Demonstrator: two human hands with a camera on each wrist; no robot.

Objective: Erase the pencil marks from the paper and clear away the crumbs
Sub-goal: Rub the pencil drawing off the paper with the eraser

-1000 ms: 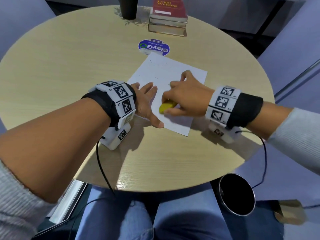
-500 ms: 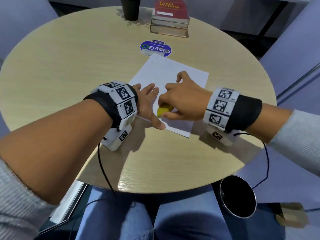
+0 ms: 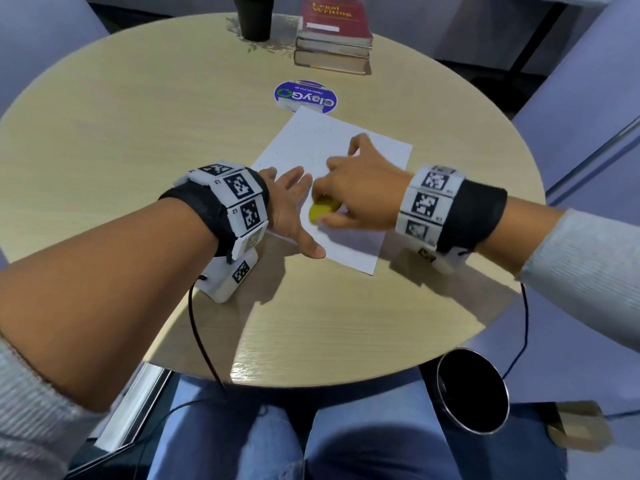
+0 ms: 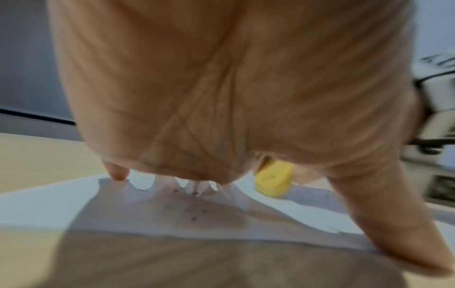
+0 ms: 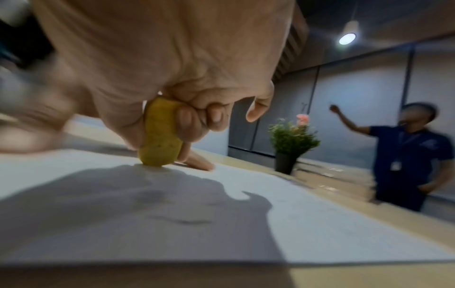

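A white sheet of paper [image 3: 360, 237] lies on the round wooden table [image 3: 138, 133]. My right hand [image 3: 356, 199] pinches a yellow eraser [image 3: 322, 210] and presses its end down on the sheet, near the left edge. My left hand [image 3: 291, 209] lies flat on the paper's left edge, fingers spread, thumb [image 3: 311, 245] out toward me. Dark crumbs [image 4: 197, 211] speckle the paper under the left palm, and the eraser [image 4: 272, 180] stands just beyond it. In the right wrist view the eraser [image 5: 160, 136] is held between thumb and curled fingers, its tip on the paper [image 5: 320, 224].
A blue round sticker [image 3: 305, 95] sits just past the paper. A stack of books [image 3: 334, 36] and a black plant pot [image 3: 255, 19] stand at the far edge. A dark cup [image 3: 472, 391] sits below the table on my right. A person [image 5: 413, 155] stands beyond the table.
My right hand has slid the eraser leftward across the paper toward my left hand over the last second. The left hand has stayed flat in place.
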